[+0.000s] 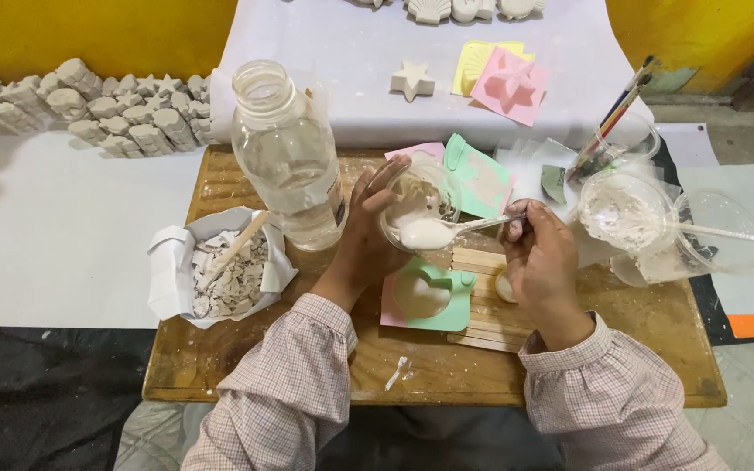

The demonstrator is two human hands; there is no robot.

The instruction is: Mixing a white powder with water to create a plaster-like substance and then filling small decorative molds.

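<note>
Left hand [364, 235] wrapped around a clear plastic cup [421, 205], tilted toward the right, smeared inside with white plaster. Right hand [538, 257] pinched shut on the handle of a spoon [447, 229], bowl heaped with wet white mix and held level at the cup's lip. Directly beneath both hands: a green heart mould [425, 296] lying on a pink mould, already showing pale fill, resting beside a mat of flat wooden sticks [486, 301] on the wooden worktop [447, 375].

Best done, by the look of it, with the spoon kept flat until over the cavity, then tipped slowly from low down so the mix settles without splashing the rim; cup held close below to catch drips; corners of the heart filled first, judging from how thick the plaster looks.

Just left of the left hand, a clear bottle [288, 153], cap off. Further left, a paper-lined bowl of broken white shards [224, 270] with a stick in it. Right of the right hand, plaster-coated cups [626, 214] with a stirrer, brushes [608, 122] behind. Beyond the hands, coloured moulds [482, 174], a white star cast [413, 80] on a pale sheet, and rows of finished casts [89, 109] far left.
</note>
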